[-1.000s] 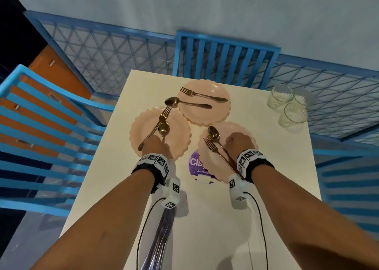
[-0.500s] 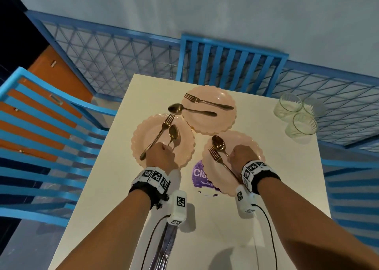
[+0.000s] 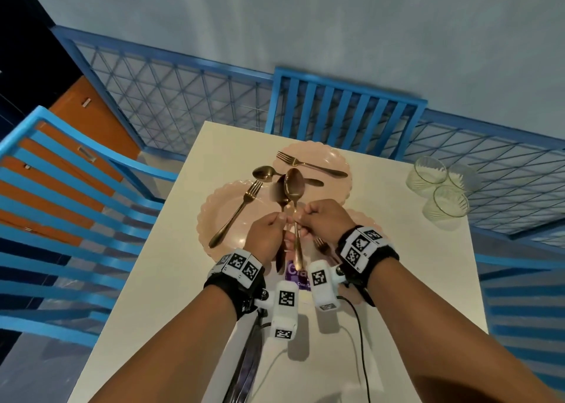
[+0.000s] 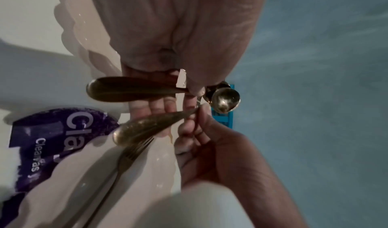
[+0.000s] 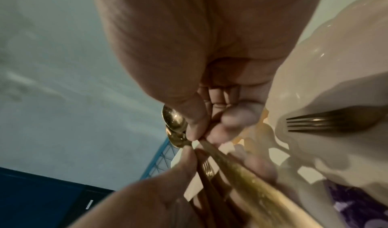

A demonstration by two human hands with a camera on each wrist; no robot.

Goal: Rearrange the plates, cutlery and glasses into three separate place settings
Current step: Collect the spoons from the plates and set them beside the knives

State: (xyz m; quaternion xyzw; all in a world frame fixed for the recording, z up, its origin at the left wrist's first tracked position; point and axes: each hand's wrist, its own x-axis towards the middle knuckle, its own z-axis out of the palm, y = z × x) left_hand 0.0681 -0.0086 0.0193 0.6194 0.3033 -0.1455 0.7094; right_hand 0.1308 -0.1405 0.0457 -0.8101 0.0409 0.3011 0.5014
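Both spoons had left their plates: our left hand [image 3: 265,237] pinched one spoon [image 3: 282,192], our right hand [image 3: 321,221] the other spoon [image 3: 294,186], raised together above the table [image 3: 406,268]. Our wrists hid the near plate [image 4: 134,178]. A purple label [image 4: 52,142] read "Cla", partly covered.

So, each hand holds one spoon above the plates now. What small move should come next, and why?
Probably lower the left hand and lay its spoon on the bare table beside the left plate. Both spoons are lifted off the plates, and the plates are still bunched together.
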